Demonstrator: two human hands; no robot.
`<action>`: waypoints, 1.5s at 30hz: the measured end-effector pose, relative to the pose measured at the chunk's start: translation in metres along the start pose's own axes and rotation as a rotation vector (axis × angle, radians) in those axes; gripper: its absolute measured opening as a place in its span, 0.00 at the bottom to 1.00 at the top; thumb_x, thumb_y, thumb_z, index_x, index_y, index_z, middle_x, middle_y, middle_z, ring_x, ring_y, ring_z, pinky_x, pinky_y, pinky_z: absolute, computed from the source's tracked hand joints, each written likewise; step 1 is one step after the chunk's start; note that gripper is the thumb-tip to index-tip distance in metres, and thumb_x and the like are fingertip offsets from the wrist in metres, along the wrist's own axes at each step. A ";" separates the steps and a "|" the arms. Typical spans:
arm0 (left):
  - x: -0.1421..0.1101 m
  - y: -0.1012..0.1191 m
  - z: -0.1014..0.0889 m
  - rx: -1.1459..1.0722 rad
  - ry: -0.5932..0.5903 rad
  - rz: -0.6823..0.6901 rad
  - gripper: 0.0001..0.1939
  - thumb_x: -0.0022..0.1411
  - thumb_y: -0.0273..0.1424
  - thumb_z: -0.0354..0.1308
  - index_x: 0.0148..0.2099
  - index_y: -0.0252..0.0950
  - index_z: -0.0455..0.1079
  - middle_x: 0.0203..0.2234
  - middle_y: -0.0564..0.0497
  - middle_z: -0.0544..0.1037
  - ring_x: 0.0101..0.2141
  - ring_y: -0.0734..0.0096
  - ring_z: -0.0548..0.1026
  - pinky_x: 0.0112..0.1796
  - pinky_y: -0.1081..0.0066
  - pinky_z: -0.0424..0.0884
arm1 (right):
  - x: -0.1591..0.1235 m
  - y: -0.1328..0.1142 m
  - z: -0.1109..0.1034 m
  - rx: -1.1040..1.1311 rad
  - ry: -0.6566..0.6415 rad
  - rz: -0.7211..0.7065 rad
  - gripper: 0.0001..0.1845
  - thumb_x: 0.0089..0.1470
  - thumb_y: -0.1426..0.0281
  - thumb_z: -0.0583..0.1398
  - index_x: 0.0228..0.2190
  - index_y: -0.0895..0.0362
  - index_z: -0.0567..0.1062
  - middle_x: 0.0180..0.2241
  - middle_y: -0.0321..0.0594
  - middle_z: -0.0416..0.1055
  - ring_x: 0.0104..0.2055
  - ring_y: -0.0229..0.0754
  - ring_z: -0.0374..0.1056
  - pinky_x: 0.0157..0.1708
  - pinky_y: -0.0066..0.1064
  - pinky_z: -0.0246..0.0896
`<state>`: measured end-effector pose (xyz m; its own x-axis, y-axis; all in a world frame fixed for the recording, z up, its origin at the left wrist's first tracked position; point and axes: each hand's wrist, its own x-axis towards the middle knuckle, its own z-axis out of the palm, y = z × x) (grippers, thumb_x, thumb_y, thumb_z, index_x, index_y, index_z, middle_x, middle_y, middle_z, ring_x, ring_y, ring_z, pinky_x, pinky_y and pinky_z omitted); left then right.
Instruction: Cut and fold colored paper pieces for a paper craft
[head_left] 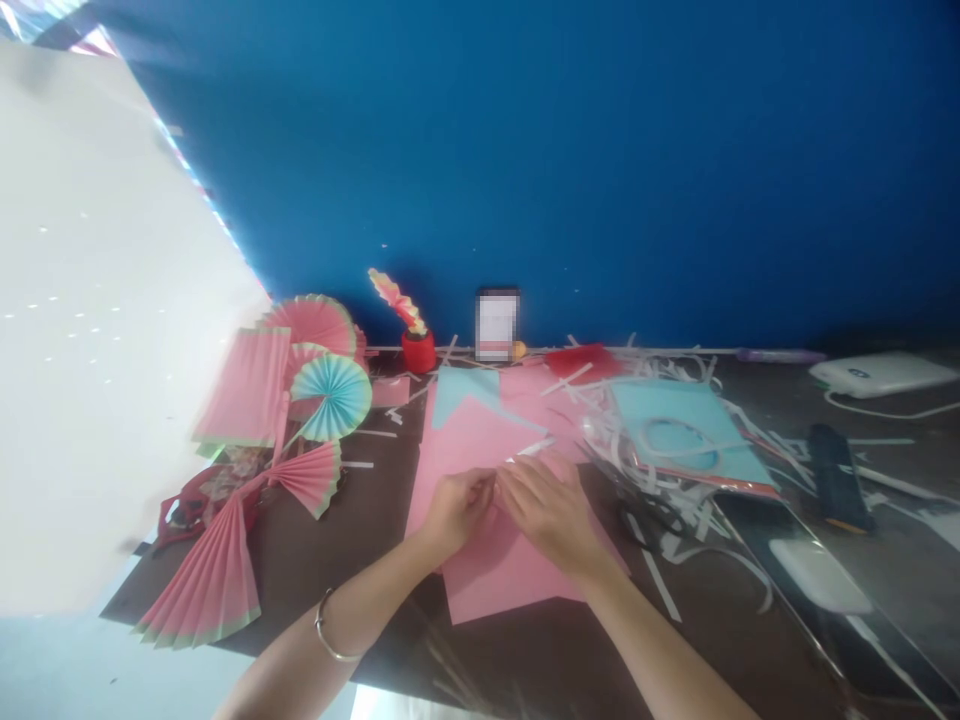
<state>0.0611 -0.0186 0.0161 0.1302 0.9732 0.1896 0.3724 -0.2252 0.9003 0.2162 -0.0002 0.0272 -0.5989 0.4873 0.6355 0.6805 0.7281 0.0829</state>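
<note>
My left hand (459, 508) and my right hand (551, 512) meet fingertip to fingertip over pink paper sheets (495, 585) on the dark table. The left fingers are curled into a pinch. Those of the right hand are bent and pressed together beside them. What lies between the fingertips is hidden. A thin white strip (534, 450) shows just beyond the right fingers. Behind the hands, a light blue paper piece (465, 385) lies on the pink sheets.
At left stand pleated pink paper fans (206, 590) and a round blue fan (334, 392). A red pot (418, 352) and a small framed panel (497, 325) are near the blue wall. To the right lie paper scraps, a light blue pack (682, 420), a dark device (838, 478) and a white box (881, 374).
</note>
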 end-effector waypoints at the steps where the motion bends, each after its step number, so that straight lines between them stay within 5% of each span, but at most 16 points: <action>1: 0.000 0.000 0.000 -0.002 0.002 0.004 0.14 0.59 0.29 0.46 0.40 0.37 0.73 0.32 0.49 0.78 0.33 0.66 0.75 0.35 0.72 0.68 | 0.000 0.000 0.000 0.011 -0.002 0.000 0.10 0.57 0.77 0.50 0.32 0.56 0.70 0.32 0.39 0.73 0.40 0.40 0.66 0.51 0.39 0.46; 27: -0.001 -0.002 -0.002 0.071 -0.022 -0.005 0.12 0.56 0.28 0.48 0.35 0.35 0.73 0.28 0.50 0.78 0.29 0.68 0.73 0.32 0.73 0.67 | 0.006 0.003 -0.003 0.108 -0.099 0.003 0.13 0.58 0.75 0.47 0.25 0.55 0.67 0.25 0.36 0.67 0.32 0.38 0.62 0.46 0.36 0.51; 45: 0.001 0.003 -0.001 -0.210 0.007 -0.093 0.14 0.59 0.32 0.49 0.41 0.35 0.73 0.35 0.47 0.78 0.34 0.66 0.75 0.36 0.71 0.70 | 0.004 0.003 0.000 0.162 -0.005 0.034 0.10 0.58 0.73 0.49 0.33 0.56 0.70 0.31 0.39 0.72 0.37 0.39 0.64 0.48 0.38 0.48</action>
<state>0.0614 -0.0181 0.0192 0.0979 0.9898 0.1034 0.1827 -0.1200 0.9758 0.2158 0.0038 0.0300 -0.5790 0.5154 0.6317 0.6239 0.7789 -0.0637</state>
